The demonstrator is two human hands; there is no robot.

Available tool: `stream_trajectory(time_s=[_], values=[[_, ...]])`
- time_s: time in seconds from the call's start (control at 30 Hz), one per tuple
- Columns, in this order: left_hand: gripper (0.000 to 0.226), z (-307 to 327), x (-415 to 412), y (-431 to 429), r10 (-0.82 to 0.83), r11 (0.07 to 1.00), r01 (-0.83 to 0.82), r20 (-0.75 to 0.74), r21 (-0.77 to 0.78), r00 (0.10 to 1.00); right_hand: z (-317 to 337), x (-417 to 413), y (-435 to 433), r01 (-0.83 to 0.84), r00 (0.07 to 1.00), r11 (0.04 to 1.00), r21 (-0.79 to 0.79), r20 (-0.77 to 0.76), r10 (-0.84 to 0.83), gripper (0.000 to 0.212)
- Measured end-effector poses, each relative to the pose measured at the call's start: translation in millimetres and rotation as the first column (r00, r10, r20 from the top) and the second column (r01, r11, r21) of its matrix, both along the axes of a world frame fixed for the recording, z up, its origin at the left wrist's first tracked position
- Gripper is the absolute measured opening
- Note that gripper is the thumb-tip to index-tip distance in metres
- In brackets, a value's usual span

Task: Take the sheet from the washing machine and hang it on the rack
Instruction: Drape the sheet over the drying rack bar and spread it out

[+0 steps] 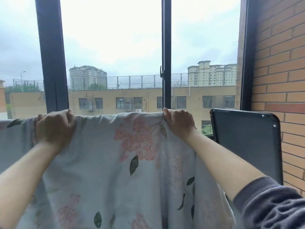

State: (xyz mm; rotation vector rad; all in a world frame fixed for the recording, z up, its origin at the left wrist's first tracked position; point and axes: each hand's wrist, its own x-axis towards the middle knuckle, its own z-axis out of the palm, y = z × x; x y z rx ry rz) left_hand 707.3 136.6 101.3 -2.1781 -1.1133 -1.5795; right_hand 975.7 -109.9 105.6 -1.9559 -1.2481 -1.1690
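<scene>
The sheet (105, 162) is pale grey-blue with pink flowers and dark green leaves. It hangs down in front of me, its top edge stretched level across the lower middle of the view. My left hand (55, 128) grips that top edge at the left. My right hand (179, 122) grips it at the right. Both fists are closed over the fold, about a sheet's width apart. The rack itself is hidden under the cloth, so I cannot tell whether the sheet rests on it. The washing machine is out of sight.
A large window with dark frames (51, 63) stands straight ahead, with a handle (162, 73) on the middle bar. A dark flat panel (247, 146) leans at the right against a brick wall (280, 80). Buildings lie outside.
</scene>
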Motion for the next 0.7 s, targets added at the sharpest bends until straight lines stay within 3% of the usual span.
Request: stream_trajectory(time_s=[0.13,0.27,0.33,0.4,0.47,0.53,0.6,0.7], values=[[0.037,0,45,-49,-0.147,0.965,0.18,-0.173,0.192,0.974,-1,1,-2,0.006,1.0,1.0,0.014,0.015,-0.007,0.043],[0.048,-4,61,-60,-0.194,0.947,0.239,-0.21,0.214,0.958,-2,8,-10,-0.059,0.997,0.995,-0.074,-0.05,0.056,0.046],[0.046,-6,57,-52,-0.168,0.948,0.21,-0.183,0.24,0.969,1,20,-24,-0.188,0.967,0.969,-0.161,-0.202,0.155,0.047],[0.044,-6,58,-51,-0.159,0.951,0.2,-0.182,0.238,0.97,4,33,-43,-0.288,0.899,0.923,-0.256,-0.404,0.168,0.035],[0.043,-6,59,-54,-0.152,0.952,0.193,-0.181,0.238,0.972,3,45,-64,-0.387,0.798,0.838,-0.384,-0.594,0.096,0.013],[0.044,-7,62,-56,-0.156,0.947,0.193,-0.159,0.258,0.975,-1,55,-85,-0.416,0.708,0.738,-0.532,-0.698,-0.104,0.006],[0.044,-6,65,-57,-0.157,0.943,0.192,-0.143,0.272,0.977,1,64,-101,-0.322,0.714,0.682,-0.656,-0.642,-0.281,0.009],[0.045,-8,73,-61,-0.158,0.94,0.194,-0.145,0.282,0.977,11,77,-118,-0.037,0.8,0.726,-0.686,-0.456,-0.39,0.016]])
